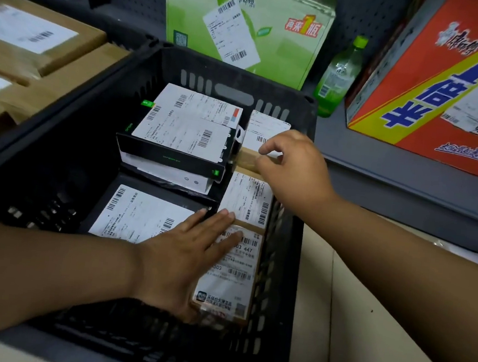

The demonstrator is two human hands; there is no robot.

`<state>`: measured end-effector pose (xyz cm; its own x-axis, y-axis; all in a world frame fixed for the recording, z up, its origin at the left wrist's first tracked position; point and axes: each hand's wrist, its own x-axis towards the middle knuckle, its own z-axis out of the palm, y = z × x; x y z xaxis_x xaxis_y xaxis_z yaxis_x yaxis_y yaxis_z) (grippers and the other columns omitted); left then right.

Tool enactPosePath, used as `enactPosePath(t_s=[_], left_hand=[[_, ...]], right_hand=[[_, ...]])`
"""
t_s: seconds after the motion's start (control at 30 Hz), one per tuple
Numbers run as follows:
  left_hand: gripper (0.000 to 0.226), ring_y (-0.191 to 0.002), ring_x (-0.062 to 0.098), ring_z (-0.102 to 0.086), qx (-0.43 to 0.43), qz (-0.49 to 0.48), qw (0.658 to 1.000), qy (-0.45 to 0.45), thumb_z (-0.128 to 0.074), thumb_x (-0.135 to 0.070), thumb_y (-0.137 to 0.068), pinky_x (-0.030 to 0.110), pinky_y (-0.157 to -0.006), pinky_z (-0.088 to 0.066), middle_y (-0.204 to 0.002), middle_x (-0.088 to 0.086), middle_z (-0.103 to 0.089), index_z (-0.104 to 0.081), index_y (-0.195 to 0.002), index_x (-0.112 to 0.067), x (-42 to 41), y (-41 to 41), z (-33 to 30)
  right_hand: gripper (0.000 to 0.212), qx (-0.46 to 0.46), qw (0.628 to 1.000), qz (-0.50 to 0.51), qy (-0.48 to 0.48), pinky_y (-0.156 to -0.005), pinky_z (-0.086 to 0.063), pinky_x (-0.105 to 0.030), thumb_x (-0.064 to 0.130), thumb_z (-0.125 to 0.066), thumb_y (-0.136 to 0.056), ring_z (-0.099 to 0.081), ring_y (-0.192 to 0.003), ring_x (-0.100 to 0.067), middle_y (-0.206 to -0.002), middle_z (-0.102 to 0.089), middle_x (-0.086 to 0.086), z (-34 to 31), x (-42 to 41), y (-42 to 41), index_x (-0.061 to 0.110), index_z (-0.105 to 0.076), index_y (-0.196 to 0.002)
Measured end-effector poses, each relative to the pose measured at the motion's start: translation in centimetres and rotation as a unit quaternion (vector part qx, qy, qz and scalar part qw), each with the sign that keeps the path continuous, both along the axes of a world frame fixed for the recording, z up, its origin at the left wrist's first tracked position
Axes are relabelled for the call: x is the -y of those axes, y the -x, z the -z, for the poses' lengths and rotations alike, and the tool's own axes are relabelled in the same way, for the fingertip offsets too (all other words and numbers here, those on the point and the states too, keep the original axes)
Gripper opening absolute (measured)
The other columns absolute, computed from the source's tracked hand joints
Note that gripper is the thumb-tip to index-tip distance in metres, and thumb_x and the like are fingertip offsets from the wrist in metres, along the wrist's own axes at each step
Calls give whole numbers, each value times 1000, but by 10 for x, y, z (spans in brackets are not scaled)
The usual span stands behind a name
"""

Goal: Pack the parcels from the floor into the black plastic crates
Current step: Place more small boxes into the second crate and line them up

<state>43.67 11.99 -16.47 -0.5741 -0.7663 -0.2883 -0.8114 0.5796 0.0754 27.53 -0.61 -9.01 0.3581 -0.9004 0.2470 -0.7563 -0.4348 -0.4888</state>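
Observation:
A black plastic crate [287, 245] in front of me holds several labelled parcels. A black box with a white label [177, 142] lies at its far middle, and a flat parcel [137, 214] lies near its left. Along the right wall stand small brown parcels: a far one [263, 130], a middle one [247, 199] and a near one [230, 277]. My left hand [188, 258] lies flat with straight fingers on the near brown parcel. Over the gap between the far and middle parcels, my right hand [290, 162] has its fingers curled, pinching the far parcel's edge.
A second black crate [80, 25] at the left holds large brown cartons [40, 39]. Behind stand a green carton [248, 25], a green bottle [337, 76] and an orange carton [436, 89] on a grey shelf [394, 179]. Pale floor [364, 326] lies at the right.

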Motion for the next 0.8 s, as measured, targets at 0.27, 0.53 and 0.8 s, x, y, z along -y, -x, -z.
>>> enactPosePath(t_s=[0.27, 0.53, 0.8], left_hand=[[130, -128, 7, 46, -27, -2, 996, -81, -57, -79, -64, 38, -111, 25, -146, 1, 43, 36, -139, -26, 3, -6, -20], [84, -144, 11, -6, -126, 12, 981, 148, -36, -66, -87, 32, -117, -3, -157, 0, -12, 4, -150, -28, 14, 13, -67], [75, -122, 20, -41, -196, 53, 953, 223, -38, -52, -87, 28, -99, -28, -133, 5, -48, -16, -149, -17, 42, 116, -113]], right_hand=[[23, 131, 989, 49, 56, -90, -40, -24, 6, -55, -84, -47, -110, -12, -110, -42, 12, -4, -14, 27, 20, -63, -101], [55, -10, 998, 15, 68, -89, -48, -34, 10, -61, -84, -49, -101, -5, -135, -37, -2, -13, -27, 127, 18, -42, -135], [67, -193, 978, 69, 50, -81, -47, -40, 9, -64, -81, -55, -105, -32, -135, -37, -10, -34, -15, 295, 13, -34, -140]])
